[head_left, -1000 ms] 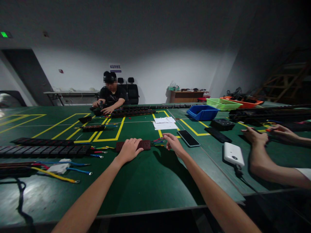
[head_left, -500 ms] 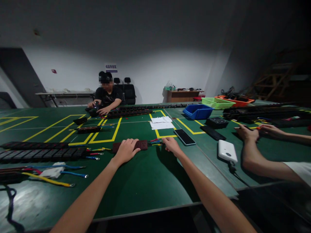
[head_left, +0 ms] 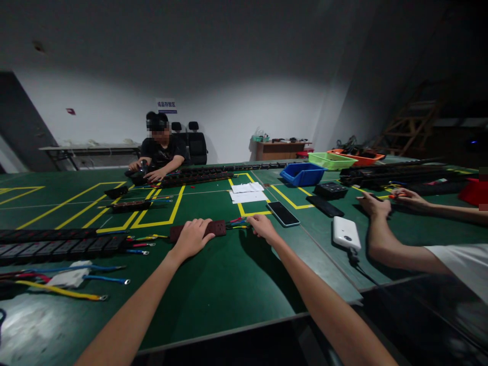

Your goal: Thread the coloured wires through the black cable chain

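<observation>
On green table (head_left: 213,300), ctr: maroon socket strip (head_left: 218,229), long axis approx. L–R, under your L hand (head_left: 193,236), fingers slightly spread & draped over, firmness unclear. Off its R end, colored wires (head_left: 237,222) run to your R hand (head_left: 262,225), nearer their tips, fingers curled nearly closed, hold can't tell. Wall sign (head_left: 166,104) reads "成品存放区"; smaller line illegible.

A dark red, oblong socket block (head_left: 218,228) is lying flat on the green counter (head_left: 213,290), stretching left to right, while thin red, blue and yellow wires (head_left: 237,223) are extending from its right end.
</observation>
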Motion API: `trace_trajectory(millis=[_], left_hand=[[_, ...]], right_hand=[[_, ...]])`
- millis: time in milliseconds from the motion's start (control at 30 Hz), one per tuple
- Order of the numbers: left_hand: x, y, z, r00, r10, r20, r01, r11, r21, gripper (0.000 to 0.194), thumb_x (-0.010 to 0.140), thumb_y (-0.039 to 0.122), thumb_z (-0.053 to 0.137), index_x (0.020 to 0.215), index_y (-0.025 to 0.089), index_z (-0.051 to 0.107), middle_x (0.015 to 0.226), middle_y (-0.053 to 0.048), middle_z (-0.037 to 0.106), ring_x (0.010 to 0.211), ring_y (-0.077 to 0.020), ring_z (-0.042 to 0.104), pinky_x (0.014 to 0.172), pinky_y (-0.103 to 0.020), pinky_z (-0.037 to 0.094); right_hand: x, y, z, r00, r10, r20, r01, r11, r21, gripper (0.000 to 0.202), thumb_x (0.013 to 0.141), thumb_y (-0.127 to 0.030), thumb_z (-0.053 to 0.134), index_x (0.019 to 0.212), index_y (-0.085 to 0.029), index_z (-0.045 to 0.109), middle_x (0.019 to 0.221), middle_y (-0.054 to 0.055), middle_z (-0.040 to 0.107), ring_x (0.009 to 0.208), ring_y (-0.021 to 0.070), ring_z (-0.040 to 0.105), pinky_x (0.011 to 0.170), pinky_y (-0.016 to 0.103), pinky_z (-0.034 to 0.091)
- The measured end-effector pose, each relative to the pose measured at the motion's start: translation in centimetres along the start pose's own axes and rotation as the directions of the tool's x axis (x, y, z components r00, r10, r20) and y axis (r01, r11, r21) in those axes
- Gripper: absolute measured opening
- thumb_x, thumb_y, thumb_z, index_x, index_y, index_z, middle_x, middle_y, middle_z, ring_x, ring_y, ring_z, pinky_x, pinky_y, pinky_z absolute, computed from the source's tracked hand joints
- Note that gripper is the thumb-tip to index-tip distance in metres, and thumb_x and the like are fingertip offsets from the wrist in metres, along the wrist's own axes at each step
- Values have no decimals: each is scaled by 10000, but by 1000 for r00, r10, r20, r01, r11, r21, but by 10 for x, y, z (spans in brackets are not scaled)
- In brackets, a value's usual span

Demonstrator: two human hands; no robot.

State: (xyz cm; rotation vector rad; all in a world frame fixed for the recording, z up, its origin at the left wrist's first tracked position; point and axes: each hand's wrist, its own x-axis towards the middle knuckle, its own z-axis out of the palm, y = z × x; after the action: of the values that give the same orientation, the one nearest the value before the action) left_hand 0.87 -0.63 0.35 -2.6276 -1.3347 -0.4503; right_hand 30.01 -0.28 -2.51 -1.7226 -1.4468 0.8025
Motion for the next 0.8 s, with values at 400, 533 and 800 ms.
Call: trace_trajectory(millis=[400,533,800], left_hand=[[0,-1,3,1000,7,-5,-7,1000,9,489,989,500,466,1349,177,535,1226,-136,652,1106,-282,597,940,-417,432],[0,0,0,1000,0,7,0,1000,-5,486,989,499,462,1351,183,535,1222,-134,656,1099,-285,601,932,-422,439],[0,-1,1,1000,1,5,-1,1000,-17,479,986,505,462,1347,199,536,1214,-125,659,1097,-278,605,942,-421,440]], right_hand=[[3,4,0,999,-42,28,44,995,-89,287,928,-385,526,879,-167,705,669,8,639,517,103,585,433,161,334],[4,5,1,997,-29,69,28,999,26,260,930,-369,532,893,-152,671,793,27,688,486,78,603,395,149,359],[-1,-1,0,994,42,102,-63,975,213,230,945,-339,556,1004,-130,632,802,26,681,393,53,534,336,157,350]])
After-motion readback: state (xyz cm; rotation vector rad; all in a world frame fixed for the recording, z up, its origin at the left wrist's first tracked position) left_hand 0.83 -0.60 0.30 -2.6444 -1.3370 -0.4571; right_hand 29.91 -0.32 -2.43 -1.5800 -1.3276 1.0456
